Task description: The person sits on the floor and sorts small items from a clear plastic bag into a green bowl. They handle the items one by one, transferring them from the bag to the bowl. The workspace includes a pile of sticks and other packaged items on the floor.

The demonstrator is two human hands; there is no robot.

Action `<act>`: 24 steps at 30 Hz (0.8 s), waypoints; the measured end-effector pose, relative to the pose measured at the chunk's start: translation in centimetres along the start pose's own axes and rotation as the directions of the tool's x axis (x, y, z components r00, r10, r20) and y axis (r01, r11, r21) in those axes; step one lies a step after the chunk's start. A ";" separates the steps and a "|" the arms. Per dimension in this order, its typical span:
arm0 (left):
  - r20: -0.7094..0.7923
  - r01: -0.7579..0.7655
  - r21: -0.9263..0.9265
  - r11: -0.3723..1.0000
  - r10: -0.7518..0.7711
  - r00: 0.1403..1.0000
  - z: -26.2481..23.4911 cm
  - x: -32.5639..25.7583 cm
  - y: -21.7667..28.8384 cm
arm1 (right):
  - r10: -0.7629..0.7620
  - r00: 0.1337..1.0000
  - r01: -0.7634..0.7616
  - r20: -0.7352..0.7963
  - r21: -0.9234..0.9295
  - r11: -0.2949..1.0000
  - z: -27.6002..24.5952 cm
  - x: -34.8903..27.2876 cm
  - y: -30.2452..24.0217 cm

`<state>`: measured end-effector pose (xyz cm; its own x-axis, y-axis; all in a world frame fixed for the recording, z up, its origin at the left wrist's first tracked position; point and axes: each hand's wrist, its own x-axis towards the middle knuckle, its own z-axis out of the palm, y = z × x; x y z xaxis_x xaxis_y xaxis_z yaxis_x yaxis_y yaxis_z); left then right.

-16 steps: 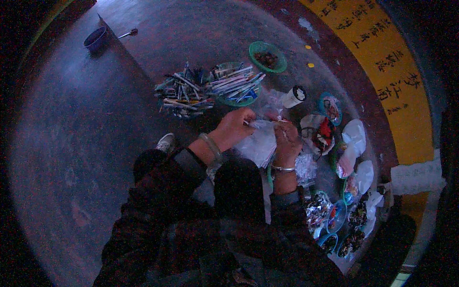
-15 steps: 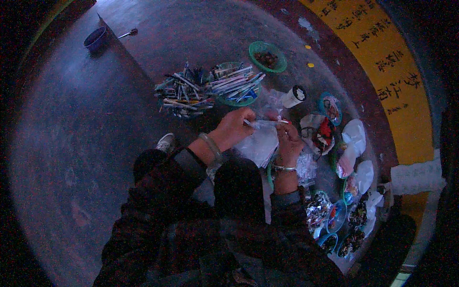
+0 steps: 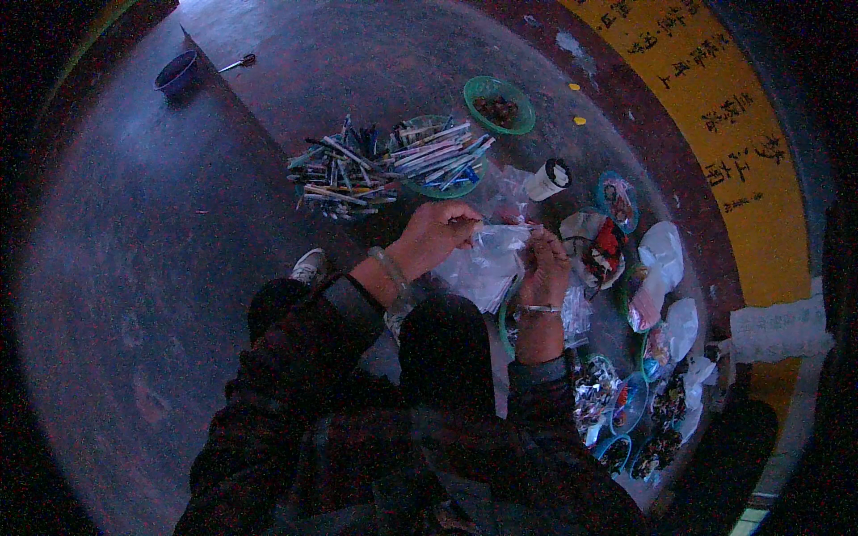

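Observation:
My left hand [image 3: 438, 234] is closed in a pinch, a jade-like bangle on its wrist. To its right my right hand [image 3: 543, 268] is pinched too, a thin metal bangle on its wrist. Between the fingertips of both stretches a thin, pale, pen-like stick [image 3: 508, 225], held level; dim light hides its detail. Just below and beyond it lies clear plastic film or bags [image 3: 485, 275], and I cannot tell whether the stick touches it. Beyond my left hand, pens or similar thin sticks fill a heaped pile [image 3: 344, 174] and a green basket [image 3: 444, 189].
A green bowl [image 3: 527, 114] with brown bits stands farther off. At right are a white cup [image 3: 548, 181], a bag with red contents [image 3: 597, 250], and several small baskets and plastic bags of parts. A dark basin [image 3: 176, 74] sits far left. My knee [image 3: 444, 344] rises below my hands.
My left fingers have shifted slightly right along the stick, and its end no longer shows left of them. My right hand has turned a little and moved slightly right.

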<state>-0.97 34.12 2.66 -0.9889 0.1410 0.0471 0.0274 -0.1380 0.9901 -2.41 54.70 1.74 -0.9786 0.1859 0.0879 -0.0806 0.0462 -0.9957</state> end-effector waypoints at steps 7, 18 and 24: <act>-0.035 0.005 -0.057 0.998 -0.007 0.999 0.0 0.0 0.2 | 0.168 0.985 -0.150 -0.041 0.276 0.949 0.4 -0.5 -0.9; -0.061 0.039 -0.434 0.900 -0.072 0.996 0.2 0.2 -0.2 | 0.076 0.988 -0.040 -0.138 0.245 0.969 1.8 -0.4 -1.0; 0.177 0.203 -0.098 0.974 -0.184 0.967 -0.4 -0.3 1.1 | 0.008 1.000 -0.006 -0.021 0.114 0.993 1.9 -0.4 -1.8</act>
<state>-0.69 33.51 3.64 -0.9352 0.3355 -0.1131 -0.1886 -0.2018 0.9611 -2.20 52.70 3.45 -0.9751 0.2067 0.0803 -0.0961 -0.0672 -0.9931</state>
